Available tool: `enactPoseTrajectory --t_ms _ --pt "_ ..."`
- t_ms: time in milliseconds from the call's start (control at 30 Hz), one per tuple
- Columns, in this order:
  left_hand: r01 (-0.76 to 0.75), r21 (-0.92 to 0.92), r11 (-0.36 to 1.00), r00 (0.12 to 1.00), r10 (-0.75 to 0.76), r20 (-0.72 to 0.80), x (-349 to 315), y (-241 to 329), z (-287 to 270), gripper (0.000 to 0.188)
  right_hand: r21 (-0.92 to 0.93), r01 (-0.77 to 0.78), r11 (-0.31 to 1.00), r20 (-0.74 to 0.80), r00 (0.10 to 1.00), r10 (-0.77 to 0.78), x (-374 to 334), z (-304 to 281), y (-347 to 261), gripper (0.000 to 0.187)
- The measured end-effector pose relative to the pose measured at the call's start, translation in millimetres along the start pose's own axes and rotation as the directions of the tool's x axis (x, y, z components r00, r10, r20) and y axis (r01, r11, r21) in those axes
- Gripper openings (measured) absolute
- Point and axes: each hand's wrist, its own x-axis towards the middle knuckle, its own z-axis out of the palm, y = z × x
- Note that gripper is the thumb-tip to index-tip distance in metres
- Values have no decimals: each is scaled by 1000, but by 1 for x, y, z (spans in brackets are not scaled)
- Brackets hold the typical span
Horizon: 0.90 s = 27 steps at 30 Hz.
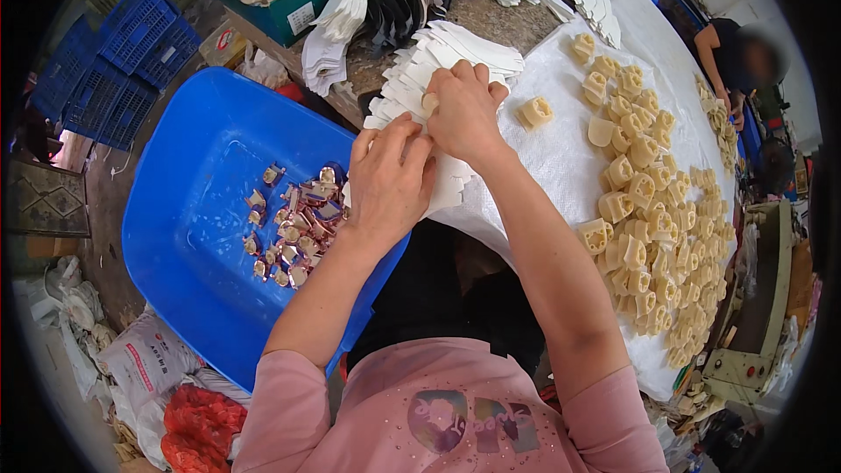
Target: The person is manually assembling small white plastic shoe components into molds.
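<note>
My right hand (466,114) is closed, its bent fingers pinching a small cream-coloured piece (430,103). Right beside it, over the white cut-out pieces, my left hand (390,177) has its fingers curled together; whatever they grip is hidden beneath them. Overlapping white flat cut-outs (473,45) spread under and beyond both hands. One hollow cream plastic part (533,113) lies alone on the white sheet (547,171), just right of my right hand. A large heap of similar cream parts (644,201) covers the sheet further right.
Left of me stands a blue tub (188,236) with shiny pinkish metallic pieces (293,232) in it. A green box (276,17) and bundled white strips (337,31) sit beyond. Blue crates (131,57) are stacked far left. Another person (731,57) is at the far right.
</note>
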Motion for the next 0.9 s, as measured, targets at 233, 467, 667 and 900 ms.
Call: enactPoseTrajectory --t_ms 233,467,667,900 --pt "23 -4 1000 999 -23 32 -1 -2 -2 28 602 198 774 -272 962 -34 -33 2 48 19" --pt "6 0 1000 996 -6 94 6 5 -8 30 931 272 244 -350 857 378 -83 -58 72 8" --pt "50 -381 923 962 58 267 6 55 -19 32 757 149 636 -167 985 -31 -112 -68 62 16" --pt "552 -654 518 831 -273 485 -17 70 -4 29 836 -129 533 -53 948 312 -67 -56 98 25"
